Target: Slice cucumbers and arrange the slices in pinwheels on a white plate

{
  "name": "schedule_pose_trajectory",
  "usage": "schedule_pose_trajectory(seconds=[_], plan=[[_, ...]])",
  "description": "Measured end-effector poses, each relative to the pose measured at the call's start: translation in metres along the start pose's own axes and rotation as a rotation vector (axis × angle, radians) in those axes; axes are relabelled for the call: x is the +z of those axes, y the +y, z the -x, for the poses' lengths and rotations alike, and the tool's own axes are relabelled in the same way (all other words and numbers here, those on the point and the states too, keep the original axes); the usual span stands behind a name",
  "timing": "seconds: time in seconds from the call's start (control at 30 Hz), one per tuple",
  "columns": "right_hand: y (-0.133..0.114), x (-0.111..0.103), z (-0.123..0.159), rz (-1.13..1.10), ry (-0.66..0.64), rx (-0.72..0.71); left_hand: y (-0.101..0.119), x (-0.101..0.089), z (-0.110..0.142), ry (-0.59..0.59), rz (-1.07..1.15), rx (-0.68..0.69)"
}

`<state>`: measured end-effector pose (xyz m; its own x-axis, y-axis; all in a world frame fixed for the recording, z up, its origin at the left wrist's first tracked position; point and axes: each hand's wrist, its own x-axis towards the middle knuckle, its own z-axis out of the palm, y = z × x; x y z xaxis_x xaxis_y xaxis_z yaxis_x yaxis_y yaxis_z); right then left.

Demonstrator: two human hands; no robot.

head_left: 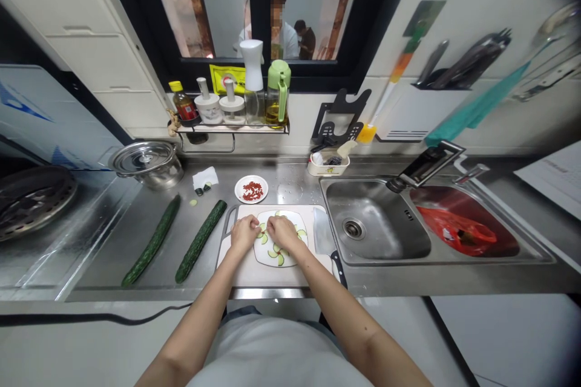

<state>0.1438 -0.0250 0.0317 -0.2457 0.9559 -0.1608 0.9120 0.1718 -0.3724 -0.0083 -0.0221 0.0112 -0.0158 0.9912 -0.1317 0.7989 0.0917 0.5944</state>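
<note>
Both my hands are over a white plate, which rests on a light cutting board. Thin cucumber slices with small red bits lie arranged on the plate. My left hand is at the plate's left edge, thumb and fingers drawn together beside some slices. My right hand bends down over the upper middle of the plate, its fingers closed. Whatever the fingertips pinch is too small or hidden. Behind the board stands a small white dish of red goji berries.
Two whole cucumbers lie left of the board. A kitchen knife lies along its right side. Cucumber ends and white paper sit behind. A lidded pot stands at left, a sink at right.
</note>
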Motion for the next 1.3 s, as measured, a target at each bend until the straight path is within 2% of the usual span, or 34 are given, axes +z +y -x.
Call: schedule_pose_trajectory(seconds=[0.13, 0.23, 0.33, 0.5, 0.63, 0.83, 1.07, 1.3], plan=[[0.015, -0.020, 0.005, -0.050, 0.094, 0.014, -0.011, -0.005, -0.004, 0.065, 0.068, -0.014], [0.036, -0.038, 0.015, -0.213, 0.280, 0.001, -0.026, -0.010, -0.003, 0.104, 0.146, -0.013], [0.061, -0.053, 0.030, -0.255, 0.401, 0.043, -0.042, -0.016, 0.002, 0.118, 0.190, -0.028], [0.095, -0.060, 0.061, -0.227, 0.432, 0.119, -0.062, -0.026, 0.012, 0.125, 0.199, -0.062], [0.102, -0.049, 0.084, -0.228, 0.391, 0.185, -0.066, -0.028, 0.021, 0.129, 0.251, -0.114], [0.089, -0.016, 0.105, -0.278, 0.228, 0.283, -0.059, -0.021, 0.038, 0.075, 0.419, -0.113], [0.081, 0.014, 0.112, -0.384, 0.144, 0.456, -0.043, 0.000, 0.055, -0.054, 0.593, -0.190], [0.085, 0.036, 0.109, -0.655, 0.076, 0.558, -0.020, -0.002, 0.064, -0.192, 0.589, -0.253]])
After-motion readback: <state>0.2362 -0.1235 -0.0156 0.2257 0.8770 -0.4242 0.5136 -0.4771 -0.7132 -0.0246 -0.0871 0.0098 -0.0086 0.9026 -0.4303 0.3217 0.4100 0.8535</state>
